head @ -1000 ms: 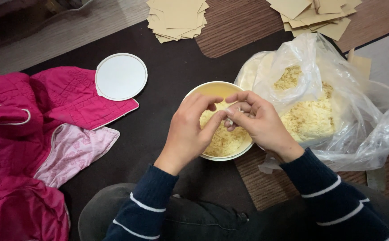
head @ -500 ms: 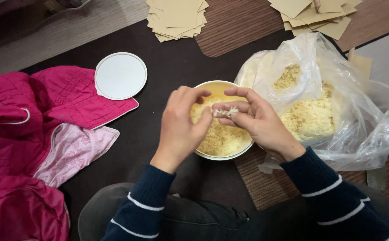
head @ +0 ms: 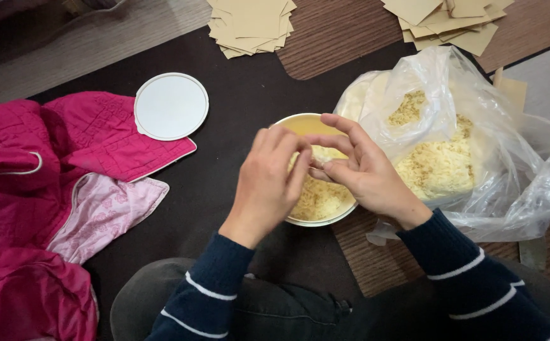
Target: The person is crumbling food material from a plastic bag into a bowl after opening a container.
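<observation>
Over the round, pale yellow bowl [head: 316, 208] near the middle of the dark mat [head: 243, 107], both hands met, fingertips drawn in toward each other. The left hand [head: 268, 183] arched palm-down with its fingers curled to the right, hiding the bowl's left side. The right hand [head: 363, 173] came in from the right with the index finger stretched out above and the thumb and lower fingers closed in a pinch on a small pale bit [head: 318, 165] of the crumbly yellow filling [head: 319, 199] that lay in the bowl; whether the left fingers also gripped that bit I could not tell. Both wrists sloped back toward the near edge, sleeves dark blue with thin white stripes.

Just right of the bowl, touching its rim, slumped a clear, crumpled plastic bag [head: 508, 170] holding more of the same yellowish crumbs. To the left and a little farther off lay a flat, round white lid [head: 171, 106], its edge resting on a quilted pink garment [head: 41, 189] that spread across the left side. At the far edge sat two loose stacks of tan paper squares, one [head: 249, 25] in the middle and one [head: 452, 22] to the right.
</observation>
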